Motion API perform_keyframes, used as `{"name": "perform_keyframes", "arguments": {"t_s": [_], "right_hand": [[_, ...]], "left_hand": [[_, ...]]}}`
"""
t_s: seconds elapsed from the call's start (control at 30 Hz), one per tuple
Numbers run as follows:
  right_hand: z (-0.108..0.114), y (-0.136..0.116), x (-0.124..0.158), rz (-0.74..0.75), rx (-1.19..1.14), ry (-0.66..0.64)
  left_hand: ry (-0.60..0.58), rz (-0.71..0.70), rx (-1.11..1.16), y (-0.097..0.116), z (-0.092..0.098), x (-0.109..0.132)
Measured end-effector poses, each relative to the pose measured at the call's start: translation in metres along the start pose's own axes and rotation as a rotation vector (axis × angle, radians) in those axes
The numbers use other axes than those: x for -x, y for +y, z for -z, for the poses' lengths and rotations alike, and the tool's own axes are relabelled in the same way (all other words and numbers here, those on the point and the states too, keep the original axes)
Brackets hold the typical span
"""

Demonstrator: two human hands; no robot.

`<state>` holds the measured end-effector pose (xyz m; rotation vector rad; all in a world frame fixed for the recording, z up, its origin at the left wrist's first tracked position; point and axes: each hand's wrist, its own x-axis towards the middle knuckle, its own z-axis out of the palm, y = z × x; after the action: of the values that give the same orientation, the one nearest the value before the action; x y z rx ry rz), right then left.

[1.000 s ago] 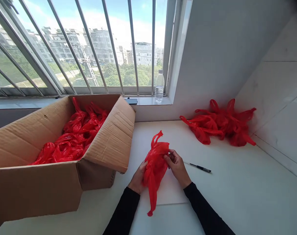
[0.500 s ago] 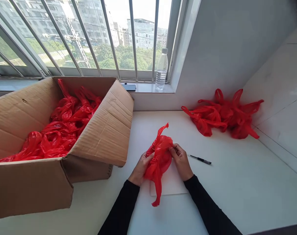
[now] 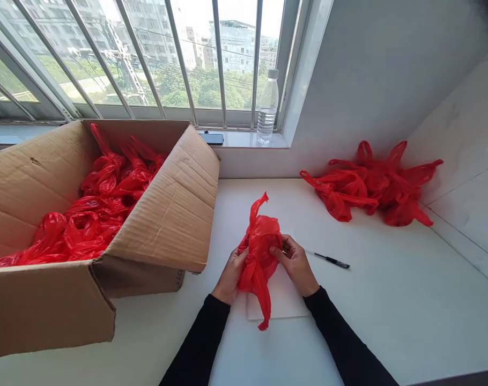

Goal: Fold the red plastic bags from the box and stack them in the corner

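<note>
A crumpled red plastic bag [image 3: 262, 244] is held between my two hands, above the white table. My left hand [image 3: 230, 276] grips its left side, thumb on top. On the right side, my right hand [image 3: 295, 264] pinches the bag between thumb and fingers. One twisted end of the bag points up and away, and another hangs toward me. Beneath it lies a white sheet or pad [image 3: 282, 303], partly covered by the bag and hands. A black pen [image 3: 331, 260] rests just right of my right hand.
To the left stands an open cardboard box [image 3: 163, 214] holding many red plastic bags [image 3: 111, 198], its flap leaning toward the middle. More red bags [image 3: 372, 185] are heaped by the wall at the back right. A water bottle [image 3: 267, 110] and a phone [image 3: 212, 139] sit on the windowsill.
The bag has turned slightly in my hands: its upper end has shifted left and its lower end right. My right thumb has moved further in over the bag. The camera view has shifted a little.
</note>
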<state>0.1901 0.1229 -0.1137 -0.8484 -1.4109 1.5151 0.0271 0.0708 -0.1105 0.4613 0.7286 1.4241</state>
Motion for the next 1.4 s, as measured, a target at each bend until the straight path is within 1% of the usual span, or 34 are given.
{"name": "perform_keyframes", "arguments": {"t_s": [0.13,0.33,0.83,1.03,1.17,1.4], "right_hand": [[-0.0002,-0.0014,0.0007,0.019,0.003,0.023],[-0.0007,-0.0017,0.0013,0.03,-0.009,0.005],[-0.0013,-0.0028,0.0012,0.021,-0.043,0.05],[0.0007,-0.0022,0.0012,0.02,-0.044,0.057],[0.0014,0.0013,0.0008,0.01,-0.036,0.056],[0.0024,0.0042,0.0,-0.005,-0.013,0.05]], "left_hand": [[0.005,0.002,-0.024,-0.0005,0.0,-0.0001],[0.025,0.013,-0.041,-0.0024,0.0006,-0.001],[0.093,0.023,-0.055,-0.0024,0.0019,0.0002],[0.058,0.052,-0.07,-0.0001,0.0004,0.0003],[0.034,0.047,-0.072,0.0003,-0.0005,0.0001],[0.059,0.013,-0.075,-0.0005,-0.0021,-0.0005]]}}
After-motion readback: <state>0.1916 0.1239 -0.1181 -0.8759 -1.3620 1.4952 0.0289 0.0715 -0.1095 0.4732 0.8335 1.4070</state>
